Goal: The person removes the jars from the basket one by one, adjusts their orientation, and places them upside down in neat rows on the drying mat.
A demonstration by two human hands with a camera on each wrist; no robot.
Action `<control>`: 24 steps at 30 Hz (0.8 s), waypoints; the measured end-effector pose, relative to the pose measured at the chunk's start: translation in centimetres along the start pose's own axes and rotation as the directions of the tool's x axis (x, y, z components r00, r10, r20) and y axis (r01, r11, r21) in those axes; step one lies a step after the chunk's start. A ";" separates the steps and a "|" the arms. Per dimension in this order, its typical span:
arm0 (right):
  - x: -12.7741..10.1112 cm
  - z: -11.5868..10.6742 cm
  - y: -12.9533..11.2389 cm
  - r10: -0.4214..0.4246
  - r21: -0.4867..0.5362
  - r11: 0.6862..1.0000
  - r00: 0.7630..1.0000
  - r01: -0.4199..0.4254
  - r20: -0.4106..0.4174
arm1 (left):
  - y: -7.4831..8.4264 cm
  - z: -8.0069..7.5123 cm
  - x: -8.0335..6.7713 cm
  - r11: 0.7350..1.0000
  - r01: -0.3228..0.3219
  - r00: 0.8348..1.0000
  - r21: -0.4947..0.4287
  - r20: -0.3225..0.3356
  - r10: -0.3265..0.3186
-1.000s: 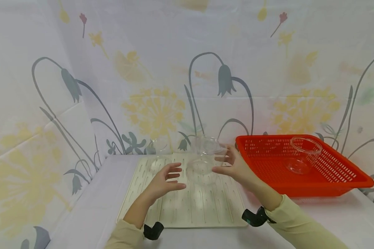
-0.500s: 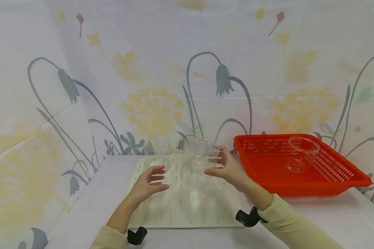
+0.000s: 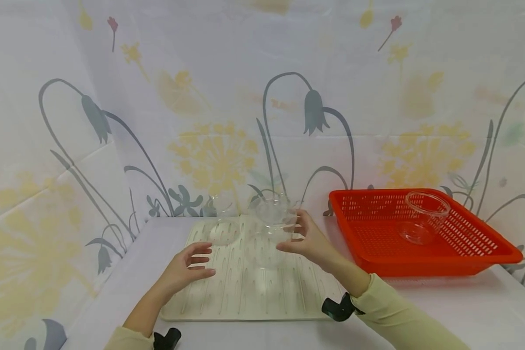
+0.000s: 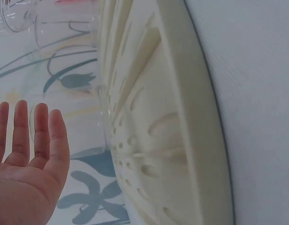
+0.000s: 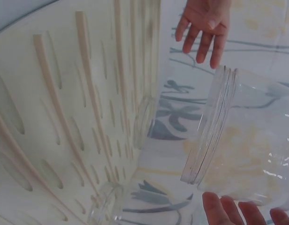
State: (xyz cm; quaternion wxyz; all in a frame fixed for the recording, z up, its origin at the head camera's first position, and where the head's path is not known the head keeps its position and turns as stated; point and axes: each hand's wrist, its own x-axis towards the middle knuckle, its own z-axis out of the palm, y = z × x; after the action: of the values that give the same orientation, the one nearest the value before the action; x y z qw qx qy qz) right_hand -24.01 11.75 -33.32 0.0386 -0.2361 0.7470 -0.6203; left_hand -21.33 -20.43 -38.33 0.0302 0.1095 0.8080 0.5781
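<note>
A clear plastic jar [image 3: 274,218] is grasped by the right hand [image 3: 306,240] above the cream mat [image 3: 245,287]. The left hand [image 3: 181,270], at its 8 o'clock, is released, fingers straight.

Front rows of drying mat [image 3: 249,287] bare between both hands. Far edge crowded: clear jar [image 3: 222,221] standing at back. Red basket [image 3: 424,265] blocks right side.

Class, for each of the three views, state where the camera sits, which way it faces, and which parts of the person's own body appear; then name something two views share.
Head: worn on the head, facing forward and down at the cream drying mat and red basket; both forearms, left hand, right hand show.
Left wrist: beside the mat's edge, looking along it; only the open left palm shows.
Right wrist: looks across the mat; fingertips hold the clear container, and the left hand appears opposite.
Shared: mat, clear container and left hand.
</note>
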 end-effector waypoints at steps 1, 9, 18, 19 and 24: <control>0.1 0.1 0.1 0.001 0.004 1.000 1.000 -0.001 0.002 | -0.1 -0.2 -0.2 1.000 0.007 1.000 0.005 -0.005 -0.007; 0.5 1.3 0.6 0.019 -0.016 1.000 1.000 -0.019 -0.003 | -1.2 -1.7 -1.0 0.994 0.073 0.995 0.083 -0.071 -0.067; 0.9 3.0 0.9 0.057 -0.015 0.998 0.998 -0.057 -0.004 | -2.4 -3.4 -2.1 0.982 0.122 0.989 0.144 -0.104 -0.108; 1.0 3.2 1.0 0.063 -0.012 0.998 0.998 -0.063 -0.003 | -2.5 -3.6 -2.2 0.980 0.125 0.989 0.154 -0.101 -0.110; 1.2 4.4 1.3 0.089 -0.007 0.996 0.996 -0.089 -0.002 | -3.0 -4.6 -2.4 0.967 0.163 0.985 0.194 -0.090 -0.148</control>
State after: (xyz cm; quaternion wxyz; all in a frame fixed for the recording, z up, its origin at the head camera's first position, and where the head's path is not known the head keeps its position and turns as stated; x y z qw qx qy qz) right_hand -23.95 7.46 -35.25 0.0648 -0.2024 0.7589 -0.6156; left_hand -20.21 -26.17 -39.82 0.0337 0.0266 0.8690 0.4930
